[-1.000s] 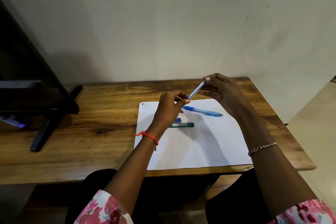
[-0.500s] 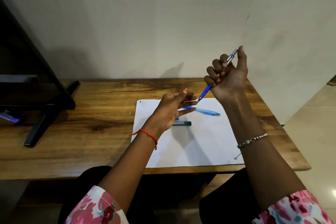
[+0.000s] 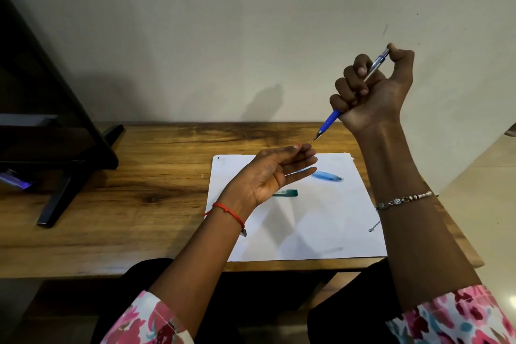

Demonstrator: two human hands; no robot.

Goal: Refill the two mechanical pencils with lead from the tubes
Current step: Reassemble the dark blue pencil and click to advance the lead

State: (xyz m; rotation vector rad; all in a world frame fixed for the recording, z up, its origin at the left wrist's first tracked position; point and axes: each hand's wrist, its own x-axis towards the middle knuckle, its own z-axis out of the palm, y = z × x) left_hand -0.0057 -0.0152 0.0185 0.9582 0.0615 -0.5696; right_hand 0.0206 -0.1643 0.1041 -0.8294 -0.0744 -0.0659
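My right hand is raised above the desk in a fist around a blue mechanical pencil, thumb on its top end, tip slanting down to the left. My left hand is held palm up with fingers straight, its fingertips just under the pencil tip. A second, light blue pencil lies on the white paper behind the left hand. A green lead tube lies on the paper, partly hidden by my left palm. Any second tube is hidden.
The paper lies on a wooden desk against a pale wall. A black stand with angled legs occupies the desk's left end. The desk's front edge runs close to my lap.
My right hand lifted the blue pencil up and to the right, gripping it in a fist with the thumb on top. My left hand let go and opened palm up under the tip.
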